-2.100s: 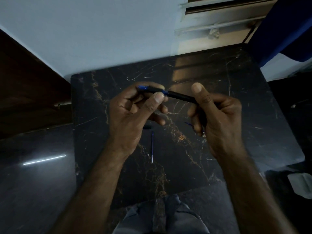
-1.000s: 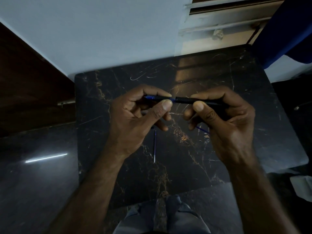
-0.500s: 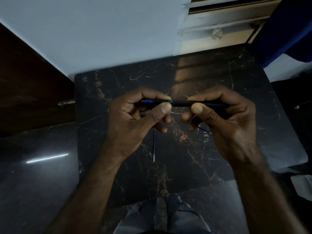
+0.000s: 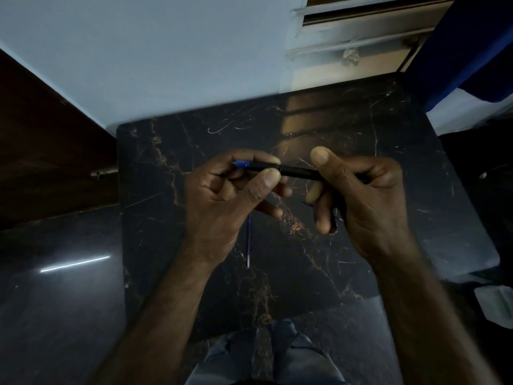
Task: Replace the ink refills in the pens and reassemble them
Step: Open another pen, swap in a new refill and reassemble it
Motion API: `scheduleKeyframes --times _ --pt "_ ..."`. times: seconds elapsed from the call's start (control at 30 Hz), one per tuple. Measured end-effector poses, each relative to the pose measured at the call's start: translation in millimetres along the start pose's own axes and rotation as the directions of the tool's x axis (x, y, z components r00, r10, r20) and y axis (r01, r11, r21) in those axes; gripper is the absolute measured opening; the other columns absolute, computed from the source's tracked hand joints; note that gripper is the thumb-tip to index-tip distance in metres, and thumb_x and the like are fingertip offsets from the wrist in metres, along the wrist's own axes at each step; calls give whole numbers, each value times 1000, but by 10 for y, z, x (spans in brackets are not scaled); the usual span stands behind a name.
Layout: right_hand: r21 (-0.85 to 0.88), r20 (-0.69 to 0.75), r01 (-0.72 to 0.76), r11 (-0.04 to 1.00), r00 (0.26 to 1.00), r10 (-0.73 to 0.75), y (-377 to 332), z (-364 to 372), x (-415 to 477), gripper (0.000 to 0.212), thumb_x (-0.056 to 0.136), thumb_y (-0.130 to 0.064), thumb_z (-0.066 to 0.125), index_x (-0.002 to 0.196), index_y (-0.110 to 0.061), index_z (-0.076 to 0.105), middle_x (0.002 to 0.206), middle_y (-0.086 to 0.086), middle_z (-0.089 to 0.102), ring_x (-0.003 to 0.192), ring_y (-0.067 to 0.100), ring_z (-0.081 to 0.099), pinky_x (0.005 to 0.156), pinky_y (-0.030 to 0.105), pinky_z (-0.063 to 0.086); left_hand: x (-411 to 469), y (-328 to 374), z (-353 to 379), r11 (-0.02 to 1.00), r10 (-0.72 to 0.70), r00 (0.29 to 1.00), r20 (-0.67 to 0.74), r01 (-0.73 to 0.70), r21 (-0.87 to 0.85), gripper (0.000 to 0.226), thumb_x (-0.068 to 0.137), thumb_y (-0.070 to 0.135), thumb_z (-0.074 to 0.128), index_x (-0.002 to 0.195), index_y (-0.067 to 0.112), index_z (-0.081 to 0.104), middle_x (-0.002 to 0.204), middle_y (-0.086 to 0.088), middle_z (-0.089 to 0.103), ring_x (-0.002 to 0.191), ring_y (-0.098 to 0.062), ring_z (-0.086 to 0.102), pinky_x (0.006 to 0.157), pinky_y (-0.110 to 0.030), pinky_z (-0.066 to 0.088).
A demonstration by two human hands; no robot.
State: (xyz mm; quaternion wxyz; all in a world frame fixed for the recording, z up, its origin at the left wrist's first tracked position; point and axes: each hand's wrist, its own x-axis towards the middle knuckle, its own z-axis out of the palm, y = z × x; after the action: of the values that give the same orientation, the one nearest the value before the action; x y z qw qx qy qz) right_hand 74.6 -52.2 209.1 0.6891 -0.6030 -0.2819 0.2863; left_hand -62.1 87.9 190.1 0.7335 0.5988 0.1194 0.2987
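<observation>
I hold a black pen [image 4: 297, 172] with a blue tip end nearly level above the dark marble table [image 4: 402, 168]. My left hand [image 4: 222, 201] pinches its blue-tipped end between thumb and forefinger. My right hand [image 4: 363, 201] is wrapped around the other end, thumb raised off the barrel. A thin loose refill [image 4: 249, 240] lies on the table below my left hand, pointing towards me. A second blue refill [image 4: 307, 203] peeks out under my right fingers; most of it is hidden.
The table stands against a pale wall [image 4: 166, 65], with a window frame [image 4: 361, 29] at the back right and a blue cloth [image 4: 472, 45] beside it. Dark glossy floor [image 4: 55, 301] lies to the left. A white cloth [image 4: 497, 304] sits at the right edge.
My right thumb has lifted off the pen and now points up. The pen has tilted slightly, its right end lower. My left hand's grip is unchanged.
</observation>
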Motion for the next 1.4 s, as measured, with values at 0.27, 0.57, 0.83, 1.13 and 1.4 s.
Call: scheduleKeyframes --times 0.27,0.57,0.83,1.13,1.4 --pt "240 43 -13 971 999 2 54 -63 -87 16 95 -8 74 109 -8 68 80 7 73 69 21 71 54 32 55 53 -73 16 1000 10 996 -90 -10 0 15 99 5 69 111 11 73 91 -1 81 77 -17 80 58 -27 63" --pt "124 26 -49 991 999 46 75 -64 -43 30 98 -36 72 104 -8 73 74 9 72 61 21 69 52 30 53 38 -98 -3 1000 -20 997 -72 20 -2 18 100 7 70 111 18 78 91 -1 81 76 -18 80 57 -27 62" --pt "177 -17 -39 983 999 42 70 -29 -20 24 99 -36 68 83 -20 74 69 3 69 52 17 64 47 29 50 42 -91 9 1000 -11 998 -55 11 -10 17 99 4 70 113 12 76 93 -2 81 76 -17 79 58 -26 62" --pt "198 -94 -19 980 995 38 66 -19 10 28 96 -29 72 83 -6 65 69 2 66 51 15 62 46 30 49 56 -77 26 1000 -15 999 -48 15 -2 17 99 4 67 115 7 73 95 -2 82 74 -17 79 57 -27 62" --pt "208 -58 -9 978 998 21 86 65 20 20 100 -18 71 81 -17 72 71 2 69 53 15 63 47 28 50 48 -24 -37 1000 -6 998 -66 8 24 20 98 6 68 115 13 77 94 -2 81 71 -17 77 55 -26 61"
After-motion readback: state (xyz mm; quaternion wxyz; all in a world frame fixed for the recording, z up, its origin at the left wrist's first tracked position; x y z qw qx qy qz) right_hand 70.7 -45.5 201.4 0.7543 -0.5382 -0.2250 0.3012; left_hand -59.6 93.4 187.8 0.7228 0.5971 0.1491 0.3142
